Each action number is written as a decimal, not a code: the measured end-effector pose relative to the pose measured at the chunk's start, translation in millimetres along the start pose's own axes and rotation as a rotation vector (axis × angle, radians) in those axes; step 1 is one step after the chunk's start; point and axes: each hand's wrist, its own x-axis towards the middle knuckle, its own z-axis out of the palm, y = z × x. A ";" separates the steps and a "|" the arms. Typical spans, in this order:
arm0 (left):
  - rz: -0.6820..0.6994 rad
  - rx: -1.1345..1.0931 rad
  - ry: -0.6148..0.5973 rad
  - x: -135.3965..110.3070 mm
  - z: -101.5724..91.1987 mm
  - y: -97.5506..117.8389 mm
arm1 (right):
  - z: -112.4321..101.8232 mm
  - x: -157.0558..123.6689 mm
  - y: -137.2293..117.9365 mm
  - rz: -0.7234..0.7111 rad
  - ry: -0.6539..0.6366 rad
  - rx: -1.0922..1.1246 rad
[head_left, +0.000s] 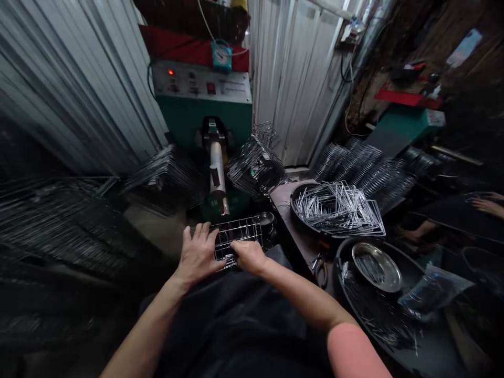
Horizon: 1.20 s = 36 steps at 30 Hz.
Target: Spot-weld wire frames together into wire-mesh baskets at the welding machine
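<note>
A small rectangular rack of welded wire (241, 227) lies in front of me, just below the arm of a green machine. My left hand (199, 252) rests on its left end, fingers spread and the thumb stretched along the near side. Over the near right part of the rack, my right hand (249, 255) is closed in a fist. A small dark bit shows by its thumb; what the fist holds is hidden. A small metal bowl (266, 219) stands just past the rack's right end.
The green machine (175, 115) has a pale cylindrical arm (217, 168). Bent wire frames (258, 165) are stacked beside it. At right are a tub of wire frames (311, 223), pliers (322, 270) and a steel dish (394, 281). Another person's hand (488, 205) shows far right.
</note>
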 end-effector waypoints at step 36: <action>-0.032 -0.139 -0.106 44.5 20.7 -49.2 | -18.5 45.1 11.5 -0.182 -0.035 -0.193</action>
